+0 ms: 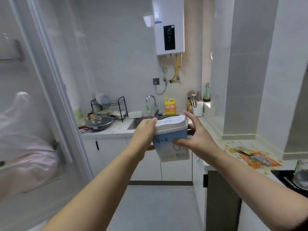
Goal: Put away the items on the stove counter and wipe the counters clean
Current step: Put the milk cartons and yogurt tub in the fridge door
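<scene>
A blue and white carton (171,140) with a white flip lid is held in the air in front of me, over the floor between the counters. My left hand (144,134) grips its left side, fingers on the lid edge. My right hand (194,135) holds its right side, thumb across the front, fingers behind. On the stove counter (221,144) at the right lie orange snack packets (257,160) among yellow crumbs, and a glass jar (301,174) stands on the black cooktop (286,179).
The far counter holds a lidded wok (100,122), a black dish rack (109,105), a sink (135,122) with a tap, a yellow detergent bottle (170,106) and a knife block (196,107). A glass door (33,114) stands at the left. A water heater (169,25) hangs above.
</scene>
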The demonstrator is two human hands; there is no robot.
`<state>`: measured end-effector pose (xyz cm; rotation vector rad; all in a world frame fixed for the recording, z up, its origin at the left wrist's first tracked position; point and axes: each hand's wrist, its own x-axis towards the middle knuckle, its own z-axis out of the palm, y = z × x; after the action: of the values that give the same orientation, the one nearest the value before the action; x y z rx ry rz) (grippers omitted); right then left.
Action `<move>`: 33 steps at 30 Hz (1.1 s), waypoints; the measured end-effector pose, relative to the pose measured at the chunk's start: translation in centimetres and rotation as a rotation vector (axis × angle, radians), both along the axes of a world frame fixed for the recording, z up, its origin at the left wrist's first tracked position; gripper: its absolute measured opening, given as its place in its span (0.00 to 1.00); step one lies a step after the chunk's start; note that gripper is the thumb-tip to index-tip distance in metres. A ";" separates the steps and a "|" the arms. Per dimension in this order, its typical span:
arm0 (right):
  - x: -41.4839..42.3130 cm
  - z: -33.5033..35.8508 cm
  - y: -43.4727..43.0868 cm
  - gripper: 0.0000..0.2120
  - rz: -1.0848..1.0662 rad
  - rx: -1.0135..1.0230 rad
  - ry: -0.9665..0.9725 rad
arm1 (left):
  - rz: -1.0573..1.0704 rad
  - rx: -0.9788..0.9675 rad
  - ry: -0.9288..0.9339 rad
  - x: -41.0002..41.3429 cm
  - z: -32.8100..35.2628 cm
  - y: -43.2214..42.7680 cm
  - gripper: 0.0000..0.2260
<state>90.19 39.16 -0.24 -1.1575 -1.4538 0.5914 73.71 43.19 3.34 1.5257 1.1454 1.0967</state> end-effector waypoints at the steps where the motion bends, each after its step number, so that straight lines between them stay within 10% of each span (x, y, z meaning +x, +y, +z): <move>1: -2.1 1.3 0.1 0.42 0.029 0.025 0.030 | 0.038 0.043 -0.035 -2.0 1.3 -0.4 0.11; 19: -33.9 22.2 -0.3 0.36 0.406 0.288 0.302 | 0.036 0.706 -0.014 -35.0 21.0 -5.9 0.04; 26: -40.0 25.5 0.0 0.38 0.440 0.327 0.392 | 0.135 0.947 0.151 -40.6 24.2 -5.6 0.21; 33: -42.4 29.9 2.2 0.41 0.505 0.351 0.339 | 0.198 0.973 0.150 -43.3 27.3 -4.5 0.17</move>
<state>47.75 41.31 29.62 -0.3867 -1.4781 0.7943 30.40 38.67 30.64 2.2796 0.8939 1.8591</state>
